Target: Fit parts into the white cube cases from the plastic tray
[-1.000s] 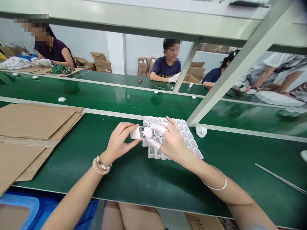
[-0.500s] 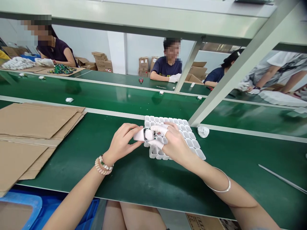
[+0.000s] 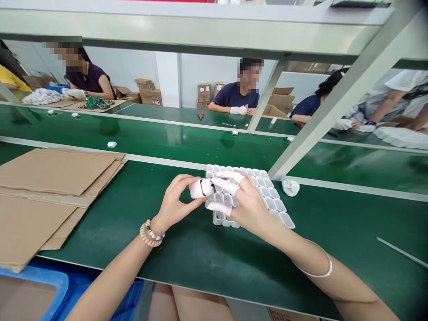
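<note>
My left hand (image 3: 179, 200) is closed around a small white plastic housing (image 3: 196, 189), gripped between thumb and fingers. From the housing's right end protrudes a white piece (image 3: 207, 187) with a dark band and a bit of green board at its edge. My right hand (image 3: 242, 196) wears white finger covers on its thumb and at least two fingers. Its fingers are apart, and an index tip meets the edge of the protruding piece. Beneath the right hand stand rows of white open-topped plastic housings (image 3: 272, 203), partly hidden by it.
Flattened cardboard (image 3: 40, 214) lies on the green bench at left. A crumpled white item (image 3: 290, 187) sits by the slanted post (image 3: 310, 125). Tweezers (image 3: 401, 253) lie at right. Small white parts (image 3: 112, 145) rest on the green strip beyond. Co-workers sit across it; a blue crate (image 3: 60, 285) is below.
The white piece has gone deeper into the housing, and my right thumb and fingers have spread from around it. The whole view has shifted slightly, placing everything lower and farther right.
</note>
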Action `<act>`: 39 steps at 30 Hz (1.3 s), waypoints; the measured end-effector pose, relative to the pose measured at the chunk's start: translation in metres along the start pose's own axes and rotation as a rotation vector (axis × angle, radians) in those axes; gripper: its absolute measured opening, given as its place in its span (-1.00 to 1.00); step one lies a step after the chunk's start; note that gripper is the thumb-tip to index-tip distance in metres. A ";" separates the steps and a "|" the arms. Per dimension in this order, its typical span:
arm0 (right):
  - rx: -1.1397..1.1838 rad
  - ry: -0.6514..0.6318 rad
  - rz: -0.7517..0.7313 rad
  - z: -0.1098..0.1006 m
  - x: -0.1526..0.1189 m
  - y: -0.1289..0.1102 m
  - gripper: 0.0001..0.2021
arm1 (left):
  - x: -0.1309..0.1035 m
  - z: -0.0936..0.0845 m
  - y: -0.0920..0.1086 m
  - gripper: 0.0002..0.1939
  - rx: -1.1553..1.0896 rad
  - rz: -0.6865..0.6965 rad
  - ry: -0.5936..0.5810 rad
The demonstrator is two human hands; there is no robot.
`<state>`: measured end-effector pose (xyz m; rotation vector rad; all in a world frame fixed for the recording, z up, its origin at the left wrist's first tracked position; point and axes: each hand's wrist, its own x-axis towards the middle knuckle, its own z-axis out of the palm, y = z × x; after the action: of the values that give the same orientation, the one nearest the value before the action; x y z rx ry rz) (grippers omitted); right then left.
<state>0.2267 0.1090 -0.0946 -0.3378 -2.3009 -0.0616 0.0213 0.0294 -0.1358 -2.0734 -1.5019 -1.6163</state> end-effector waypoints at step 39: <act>0.150 0.047 -0.122 0.000 -0.001 -0.002 -0.68 | -0.006 0.001 -0.011 -0.40 -0.219 0.144 0.105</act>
<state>0.2267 0.1068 -0.0954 -0.1175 -2.2620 0.0408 0.0143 0.0323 -0.1460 -2.1087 -1.1608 -1.8729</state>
